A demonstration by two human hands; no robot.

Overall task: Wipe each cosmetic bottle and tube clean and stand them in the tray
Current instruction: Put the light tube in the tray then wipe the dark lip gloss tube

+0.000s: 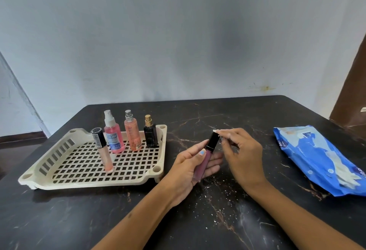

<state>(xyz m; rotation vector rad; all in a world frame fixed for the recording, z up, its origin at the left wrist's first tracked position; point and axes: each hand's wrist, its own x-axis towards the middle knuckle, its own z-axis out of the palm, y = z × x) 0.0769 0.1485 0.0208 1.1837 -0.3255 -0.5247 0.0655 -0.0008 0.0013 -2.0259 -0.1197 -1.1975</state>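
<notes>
My left hand (187, 167) grips the mauve lip gloss tube (206, 155) above the table (198, 220), right of the tray (59, 178). My right hand (242, 155) pinches at its black cap (213, 140). Four bottles stand in the tray.

Here's the dark marble-look bench (198, 220), polished and glossy with pale veins and a dusting of white specks, carrying a cream matt plastic lattice tray (65, 178). In it, clear glossy plastic spray bottles of pink liquid (114, 138) and a black glossy perfume bottle with a shiny gold metal-look cap (150, 135). Off right, a crinkly blue shiny plastic-film wipes pack (320, 162).
</notes>
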